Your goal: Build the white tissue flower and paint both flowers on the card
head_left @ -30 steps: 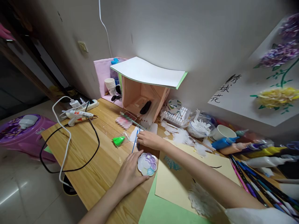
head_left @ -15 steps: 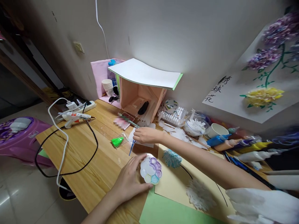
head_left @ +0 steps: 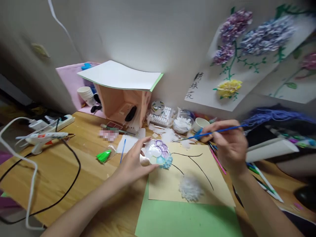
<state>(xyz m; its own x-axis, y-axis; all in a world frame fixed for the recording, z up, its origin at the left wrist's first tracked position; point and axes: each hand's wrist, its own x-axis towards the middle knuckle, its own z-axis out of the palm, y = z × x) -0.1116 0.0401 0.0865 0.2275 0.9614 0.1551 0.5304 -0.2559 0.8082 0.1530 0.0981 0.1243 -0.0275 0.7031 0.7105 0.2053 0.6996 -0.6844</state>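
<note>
A: What did the right hand (head_left: 228, 141) do just then?

B: It came away from the white scrap (head_left: 130, 144) on the table (head_left: 93, 179) and went up to the right with a blue brush (head_left: 229, 128). Its fingers were pinched on the handle.

A: Did it take all the blue ones?

B: No, a thin blue stick (head_left: 123, 150) was left behind, lying partly on the scrap. It looked like one more brush, but it was too small for me to tell.

A: And the left hand (head_left: 134, 159)?

B: That one held the palette (head_left: 156, 150), with its thumb and fingers clamped on the rim. A second before, the palette was down beside the paper. Then it was in front of the blue flower (head_left: 167, 163) and hid part of it. I couldn't tell if the two touched.

A: So what did that mean for the work?

B: I think the fetching part was done, because paint and brush were both in hand. The brush tip pointed at the palette but was apart from it. I couldn't see if it was wet.

A: What about the white flower (head_left: 190, 188)?

B: It lay on the cream paper (head_left: 160, 189), a bit blurry, and no hand touched it.
</note>
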